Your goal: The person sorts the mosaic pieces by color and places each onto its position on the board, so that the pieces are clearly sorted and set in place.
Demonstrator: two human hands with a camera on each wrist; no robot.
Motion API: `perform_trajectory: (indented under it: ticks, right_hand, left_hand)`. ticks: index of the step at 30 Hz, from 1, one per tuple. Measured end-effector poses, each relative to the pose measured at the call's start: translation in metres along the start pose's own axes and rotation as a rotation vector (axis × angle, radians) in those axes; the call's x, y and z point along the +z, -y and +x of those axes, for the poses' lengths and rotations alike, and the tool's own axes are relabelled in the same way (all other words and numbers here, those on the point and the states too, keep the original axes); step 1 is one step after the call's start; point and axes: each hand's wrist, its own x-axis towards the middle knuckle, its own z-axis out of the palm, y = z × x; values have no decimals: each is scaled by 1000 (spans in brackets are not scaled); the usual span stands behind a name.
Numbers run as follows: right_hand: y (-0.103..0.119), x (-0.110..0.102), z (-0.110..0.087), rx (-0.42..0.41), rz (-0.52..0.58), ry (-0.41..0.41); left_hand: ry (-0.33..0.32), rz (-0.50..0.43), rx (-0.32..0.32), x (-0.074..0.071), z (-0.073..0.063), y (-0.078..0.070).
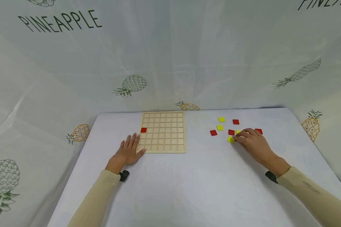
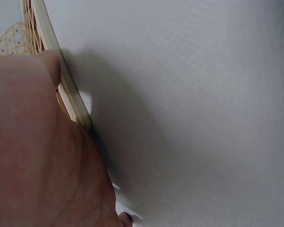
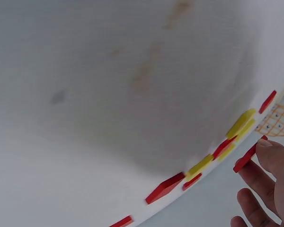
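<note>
A square wooden grid board [image 1: 164,152] lies toward the back of the table, with one red tile [image 1: 143,130] in a cell of its left column. My left hand [image 1: 128,151] rests at the board's lower left corner, fingers spread and straight; in the left wrist view its thumb [image 2: 49,66] touches the board's edge. Over on the right, my right hand [image 1: 255,145] pinches a red tile [image 3: 246,158] between thumb and fingers, lifted off the table. Close to its fingertips lies a yellow tile [image 1: 230,139]; the hand partly covers another yellow tile [image 1: 238,131].
Scattered around the right hand are several more tiles, among them a red tile [image 1: 213,132], a yellow tile [image 1: 220,127] and a red tile [image 1: 236,121]. A white cloth covers the table [image 1: 182,189]. Behind it hangs a pineapple-printed curtain [image 1: 216,63].
</note>
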Motion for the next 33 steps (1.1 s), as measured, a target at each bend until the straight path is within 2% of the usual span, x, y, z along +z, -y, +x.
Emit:
perform_trajectory:
  ticks: [9,16,25,33]
  right_hand:
    - [26,5,33,-73,35,-40]
    - [46,21,60,-166,83,-142]
    - [75,30,92,-218,121,-137]
    - [97,38,110,-279,149,-148]
  left_hand:
    - [-6,2,-6,-1,0,0]
    - [-13,7,-5,0,0,0]
    - [-8,8,-18,-3,-2,0]
    - [-1,32,-12,0,-1,-1]
